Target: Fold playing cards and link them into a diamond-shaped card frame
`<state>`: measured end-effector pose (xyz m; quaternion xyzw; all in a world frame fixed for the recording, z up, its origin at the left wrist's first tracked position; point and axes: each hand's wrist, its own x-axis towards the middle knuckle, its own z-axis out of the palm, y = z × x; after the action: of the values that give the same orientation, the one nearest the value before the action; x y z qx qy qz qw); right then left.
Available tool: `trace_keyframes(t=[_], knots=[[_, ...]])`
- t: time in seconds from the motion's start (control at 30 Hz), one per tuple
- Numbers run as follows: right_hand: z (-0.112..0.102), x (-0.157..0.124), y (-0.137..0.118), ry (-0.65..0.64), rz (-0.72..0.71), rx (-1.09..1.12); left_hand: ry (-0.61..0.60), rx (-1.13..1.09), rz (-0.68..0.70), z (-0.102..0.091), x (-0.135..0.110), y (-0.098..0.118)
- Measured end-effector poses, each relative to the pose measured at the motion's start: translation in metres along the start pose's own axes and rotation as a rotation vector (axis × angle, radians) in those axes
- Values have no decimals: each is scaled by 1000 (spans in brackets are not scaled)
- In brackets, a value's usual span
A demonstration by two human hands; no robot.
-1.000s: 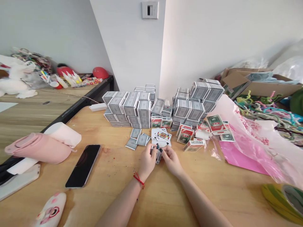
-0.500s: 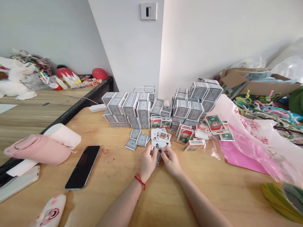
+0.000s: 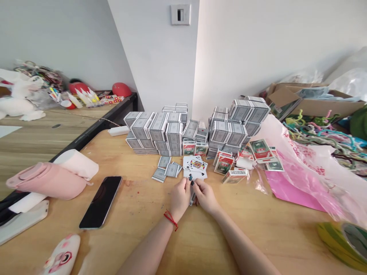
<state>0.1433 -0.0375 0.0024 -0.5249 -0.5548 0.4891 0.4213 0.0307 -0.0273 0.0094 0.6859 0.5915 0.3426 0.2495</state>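
Observation:
My left hand (image 3: pixel 180 194), with a red string at the wrist, and my right hand (image 3: pixel 205 194) meet above the table. Both are closed, thumbs side by side, around playing cards (image 3: pixel 192 199); only a narrow grey-patterned strip shows between the palms, and how many cards there are is hidden. Just beyond my fingertips several face-up cards (image 3: pixel 195 165) lie overlapping, a picture card on top. To their left are several small face-down cards (image 3: pixel 166 168) with grey backs.
Stacked blocks of grey-backed cards (image 3: pixel 157 128) line the wall, with another stack (image 3: pixel 229 131) to the right. Card boxes (image 3: pixel 224 164) stand before it. A phone (image 3: pixel 101 202) and a pink roll (image 3: pixel 47 180) lie left; tape (image 3: pixel 332 240) and pink plastic (image 3: pixel 295 191) are right.
My hands have drawn closer together, and the right fingers now cover more of the cards. The camera view has shifted very slightly. Everything else on the table stays put.

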Motion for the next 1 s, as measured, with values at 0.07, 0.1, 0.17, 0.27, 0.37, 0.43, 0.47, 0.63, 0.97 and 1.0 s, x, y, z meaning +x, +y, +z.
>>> trace_keyframes(t=[0.07, 0.1, 0.17, 0.27, 0.37, 0.43, 0.47, 0.63, 0.97, 1.0], knots=[[-1, 0, -1, 2, -51, -52, -9, 0, 7, 0, 0, 0], [-3, 1, -1, 10, -91, -85, -11, -2, 9, 0, 0, 0], [-5, 1, -2, 7, -145, -127, -13, -12, 12, 1, 0, -1], [-7, 1, -3, -17, -139, -101, -23, -50, 9, 2, 0, -2], [-7, -1, -3, -50, -80, -6, -40, -128, -16, -1, 2, -1], [-7, -2, -3, -39, -63, 50, -28, -222, -50, -3, 3, -1], [-7, -1, -3, -15, -66, 73, -15, -279, -72, -4, 4, 0], [-12, 4, -2, 122, -74, 190, 14, -547, -139, -3, 6, -3], [-15, 1, 3, 145, -177, -34, 6, -693, -172, -8, 17, -19], [-16, 1, 3, 169, -196, -64, -8, -684, -171, -8, 17, -19]])
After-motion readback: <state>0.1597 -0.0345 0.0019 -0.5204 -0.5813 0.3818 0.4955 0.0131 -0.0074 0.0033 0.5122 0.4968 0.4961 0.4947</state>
